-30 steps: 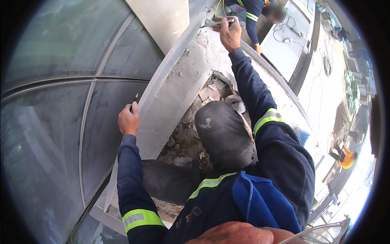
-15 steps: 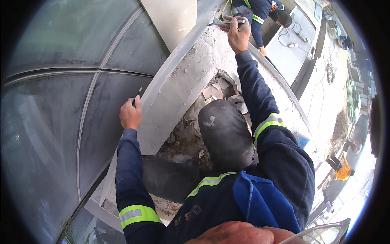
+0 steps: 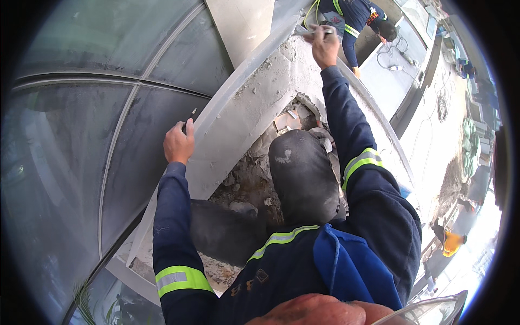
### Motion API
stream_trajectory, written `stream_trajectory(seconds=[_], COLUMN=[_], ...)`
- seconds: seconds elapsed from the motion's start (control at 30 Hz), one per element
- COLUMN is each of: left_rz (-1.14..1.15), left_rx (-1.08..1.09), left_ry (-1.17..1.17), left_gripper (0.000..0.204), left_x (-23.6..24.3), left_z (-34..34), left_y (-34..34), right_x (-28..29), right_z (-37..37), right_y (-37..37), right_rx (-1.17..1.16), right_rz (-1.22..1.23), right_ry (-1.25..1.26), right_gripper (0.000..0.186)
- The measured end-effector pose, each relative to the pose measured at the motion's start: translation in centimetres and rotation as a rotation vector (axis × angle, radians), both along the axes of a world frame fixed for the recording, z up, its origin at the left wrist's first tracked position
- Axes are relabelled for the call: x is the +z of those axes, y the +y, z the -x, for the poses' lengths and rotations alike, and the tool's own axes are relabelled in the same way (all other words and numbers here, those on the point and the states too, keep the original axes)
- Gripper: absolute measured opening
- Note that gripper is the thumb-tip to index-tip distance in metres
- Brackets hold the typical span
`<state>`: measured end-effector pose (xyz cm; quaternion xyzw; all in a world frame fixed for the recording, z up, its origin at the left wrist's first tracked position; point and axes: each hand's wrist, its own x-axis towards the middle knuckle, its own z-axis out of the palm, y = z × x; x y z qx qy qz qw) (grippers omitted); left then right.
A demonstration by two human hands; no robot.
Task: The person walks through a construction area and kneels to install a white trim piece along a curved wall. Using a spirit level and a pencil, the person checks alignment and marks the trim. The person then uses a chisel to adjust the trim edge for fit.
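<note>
My left hand [image 3: 179, 143] grips the edge of a grey metal frame strip [image 3: 227, 92], with a small dark thin object poking up between the fingers. Stretched far ahead, my right hand [image 3: 325, 46] is closed on a flat metal trowel-like tool [image 3: 311, 31] at the top of a rough plastered ledge [image 3: 271, 92]. Between my arms lies a rubble-filled gap [image 3: 254, 173] with broken pieces, and my dark knee [image 3: 303, 173] presses over it.
Curved dark glass panels [image 3: 108, 135] fill the left. Another person in blue with reflective stripes [image 3: 357, 21] bends over beyond the ledge. A pale floor with cables [image 3: 439, 108] lies at right, with an orange object [image 3: 452, 241] lower down.
The view has shifted slightly; my right hand has stayed at the ledge top with the tool and my left hand stays on the frame edge. The other person has bent further right.
</note>
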<state>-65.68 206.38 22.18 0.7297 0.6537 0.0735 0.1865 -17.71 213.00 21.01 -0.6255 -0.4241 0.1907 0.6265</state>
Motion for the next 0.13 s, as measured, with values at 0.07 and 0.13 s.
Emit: stream_trajectory(seconds=[0.07,0.13], left_rz=[0.036,0.047], left_rx=[0.051,0.14], left_ry=[0.021,0.052], left_gripper=[0.051,0.051], left_x=[0.3,1.0], left_z=[0.4,2.3], left_y=[-0.3,-1.7], right_x=[-0.7,0.9], right_z=[0.9,1.2], right_y=[0.3,0.8], right_rx=[0.013,0.031], right_rz=[-0.015,-0.177], right_ry=[0.02,0.155], right_gripper=[0.024,0.026])
